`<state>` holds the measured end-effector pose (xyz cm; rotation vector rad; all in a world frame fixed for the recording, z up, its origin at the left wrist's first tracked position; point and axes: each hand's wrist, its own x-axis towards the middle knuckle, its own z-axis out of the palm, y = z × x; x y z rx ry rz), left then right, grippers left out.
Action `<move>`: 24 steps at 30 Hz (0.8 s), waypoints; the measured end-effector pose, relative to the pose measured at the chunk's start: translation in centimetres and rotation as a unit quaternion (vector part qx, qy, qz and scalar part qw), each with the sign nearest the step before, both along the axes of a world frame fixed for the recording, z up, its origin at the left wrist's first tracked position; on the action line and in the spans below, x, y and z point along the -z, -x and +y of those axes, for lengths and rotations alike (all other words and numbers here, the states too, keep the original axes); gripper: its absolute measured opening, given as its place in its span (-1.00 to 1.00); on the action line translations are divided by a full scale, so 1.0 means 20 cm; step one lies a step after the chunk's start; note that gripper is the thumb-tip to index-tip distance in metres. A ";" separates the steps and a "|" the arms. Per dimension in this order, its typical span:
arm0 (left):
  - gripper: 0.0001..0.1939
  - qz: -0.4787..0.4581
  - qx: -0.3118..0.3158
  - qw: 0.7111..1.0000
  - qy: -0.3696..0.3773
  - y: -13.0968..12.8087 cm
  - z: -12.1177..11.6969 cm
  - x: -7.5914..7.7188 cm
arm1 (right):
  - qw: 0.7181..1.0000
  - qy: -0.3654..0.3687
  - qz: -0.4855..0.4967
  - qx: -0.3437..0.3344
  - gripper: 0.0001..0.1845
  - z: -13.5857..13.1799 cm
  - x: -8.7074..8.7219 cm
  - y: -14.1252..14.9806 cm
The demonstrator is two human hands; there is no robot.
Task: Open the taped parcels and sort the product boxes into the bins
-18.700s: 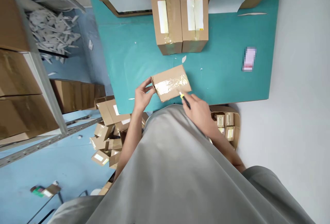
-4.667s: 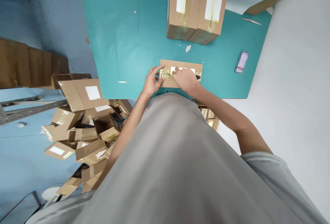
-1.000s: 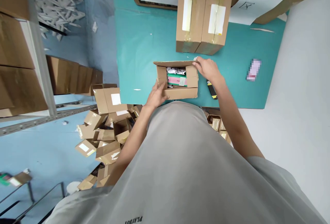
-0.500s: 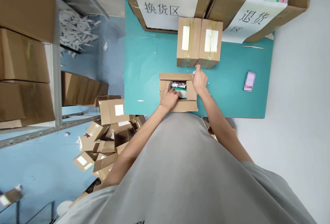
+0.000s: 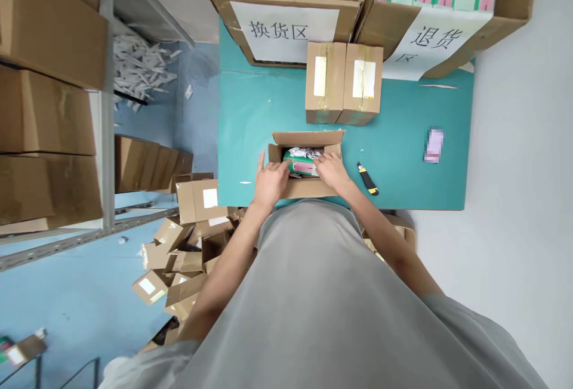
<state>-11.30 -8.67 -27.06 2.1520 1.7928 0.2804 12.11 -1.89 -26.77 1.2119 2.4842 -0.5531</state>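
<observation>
An open brown carton (image 5: 308, 189) stands at the front edge of the table with its flaps spread. Inside it shows a green box with a pink picture (image 5: 302, 167), and crumpled white paper (image 5: 305, 152) lies along its far side. My left hand (image 5: 271, 184) reaches over the carton's left side, fingers on the box's left end, one digit sticking out. From the right, my right hand (image 5: 331, 170) has its fingers closed on the box's other end. To the right of that hand lies a black and yellow utility knife (image 5: 367, 179).
Two taped cartons (image 5: 326, 82) stand side by side behind the open one. Large bins (image 5: 286, 31) with paper signs hold green boxes at the back. A blurred-out item (image 5: 434, 145) lies on the right. Discarded cartons (image 5: 185, 261) are heaped on the floor at left.
The carton's side flaps have been opened outward, and more of the green box shows. My right hand has moved from the far-right corner onto the box. The utility knife now lies uncovered.
</observation>
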 end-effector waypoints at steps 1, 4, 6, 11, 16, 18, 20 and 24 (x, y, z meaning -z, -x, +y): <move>-0.59 0.004 -0.014 1.000 -0.002 0.03 -0.01 0.00 | 1.000 -0.007 -0.003 -0.004 -0.57 0.00 0.00 -0.02; -0.58 -0.003 -0.043 0.999 -0.001 0.11 -0.01 0.03 | 1.000 -0.027 -0.003 -0.004 -0.58 -0.01 -0.02 -0.09; -0.59 -0.015 -0.055 0.998 0.006 0.13 0.00 0.06 | 1.000 -0.030 0.002 -0.001 -0.58 -0.01 -0.02 -0.11; -0.51 -0.021 -0.069 0.994 0.077 0.04 0.06 0.08 | 1.000 0.016 -0.006 -0.019 -0.58 -0.04 0.01 -0.05; -0.49 0.034 0.003 0.995 0.091 -0.10 0.12 0.13 | 0.999 -0.001 -0.041 0.016 -0.55 -0.09 -0.02 0.03; -0.50 0.039 0.030 0.995 0.090 -0.13 0.13 0.16 | 0.999 -0.005 -0.046 0.014 -0.54 -0.11 -0.05 0.02; -0.51 0.031 0.048 0.993 0.101 -0.14 0.16 0.21 | 0.999 -0.017 -0.043 0.009 -0.53 -0.15 -0.10 -0.01; -0.48 0.054 0.076 0.987 0.132 -0.14 0.21 0.28 | 0.997 -0.065 -0.018 0.035 -0.56 -0.22 -0.15 -0.10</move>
